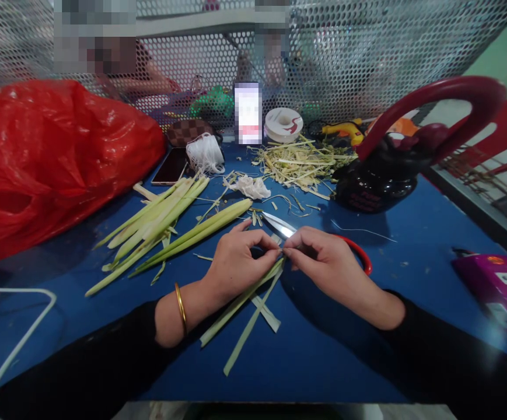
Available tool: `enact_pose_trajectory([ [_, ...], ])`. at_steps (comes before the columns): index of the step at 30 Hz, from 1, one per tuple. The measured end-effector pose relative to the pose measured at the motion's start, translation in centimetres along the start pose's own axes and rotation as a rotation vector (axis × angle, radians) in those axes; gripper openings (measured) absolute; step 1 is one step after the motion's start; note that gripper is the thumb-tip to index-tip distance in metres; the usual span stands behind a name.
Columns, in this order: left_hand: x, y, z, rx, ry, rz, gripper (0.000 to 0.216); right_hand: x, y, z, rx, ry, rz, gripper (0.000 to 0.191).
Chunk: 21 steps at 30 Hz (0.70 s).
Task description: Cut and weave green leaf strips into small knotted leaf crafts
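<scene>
Centre of frame: left hand (240,255) and right hand (325,256) meet, fingertips pinched on green leaf strip (232,312); judged light, pliant, splittable; best gripped near its upper end

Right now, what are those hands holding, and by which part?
The left hand and right hand pinch green leaf strips at their far end; the exact grip of each hand is partly hidden.
</scene>
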State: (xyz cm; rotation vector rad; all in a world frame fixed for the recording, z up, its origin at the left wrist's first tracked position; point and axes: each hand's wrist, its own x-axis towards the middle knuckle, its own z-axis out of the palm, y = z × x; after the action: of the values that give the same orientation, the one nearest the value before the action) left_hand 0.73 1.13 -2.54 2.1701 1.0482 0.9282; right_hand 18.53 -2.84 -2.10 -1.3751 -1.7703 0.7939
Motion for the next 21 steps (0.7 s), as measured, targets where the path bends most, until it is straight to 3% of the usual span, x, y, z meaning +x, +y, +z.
enact_pose_trajectory([
  [21, 0.06, 0.57, -0.28, -0.094, 0.001, -0.148, 0.019, 0.04, -0.14, -0.12, 0.006, -0.004, -0.022, 0.013],
])
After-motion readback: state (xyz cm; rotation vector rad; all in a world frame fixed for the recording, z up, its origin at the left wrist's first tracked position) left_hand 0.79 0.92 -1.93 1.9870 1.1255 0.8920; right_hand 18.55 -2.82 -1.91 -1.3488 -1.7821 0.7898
